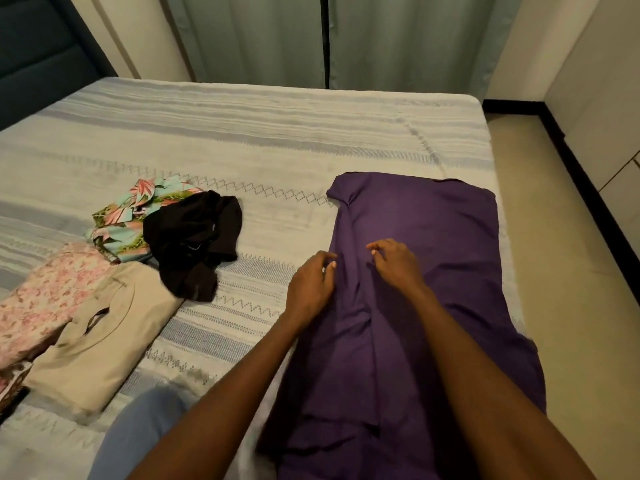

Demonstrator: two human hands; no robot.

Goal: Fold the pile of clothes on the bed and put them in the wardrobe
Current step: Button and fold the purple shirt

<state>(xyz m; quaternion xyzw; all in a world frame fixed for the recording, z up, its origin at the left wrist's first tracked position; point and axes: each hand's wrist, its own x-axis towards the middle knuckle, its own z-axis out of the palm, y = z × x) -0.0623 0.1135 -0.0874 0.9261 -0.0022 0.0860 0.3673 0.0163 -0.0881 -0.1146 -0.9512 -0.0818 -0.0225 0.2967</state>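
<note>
a purple garment (426, 237) lies spread lengthwise on the right part of the bed (242, 133), its far end with a short sleeve pointing left, its near end running out of the bottom of the view. its right edge lies close to the edge of the mattress.

the left hand (310, 285) rests palm down at the garment's left edge, about midway along its length. the fingers are loosely curled, with the fingertips (330, 265) touching the cloth at the edge; whether they pinch a fold cannot be told. the right hand (396, 263) rests palm down on the middle of the garment, just beside the left hand. its fingers are bent and slightly apart, tips pressing on the fabric, nothing gripped within them. a lengthwise crease runs in the cloth between the two forearms.

to the left, well apart from the purple garment, lies the pile of clothes: a crumpled black garment (194, 240) overlapping a floral print shirt (128, 216) in teal and pink, a beige garment (104, 327) lying flat near the bed's near edge, and a pink patterned garment (41, 299) at the far left, touching the beige one.

the bedcover is pale with blue-grey woven bands. grey-green curtains (259, 39) hang behind the bed. a dark padded headboard (38, 57) stands at upper left. tiled floor (568, 271) shows on the right.
</note>
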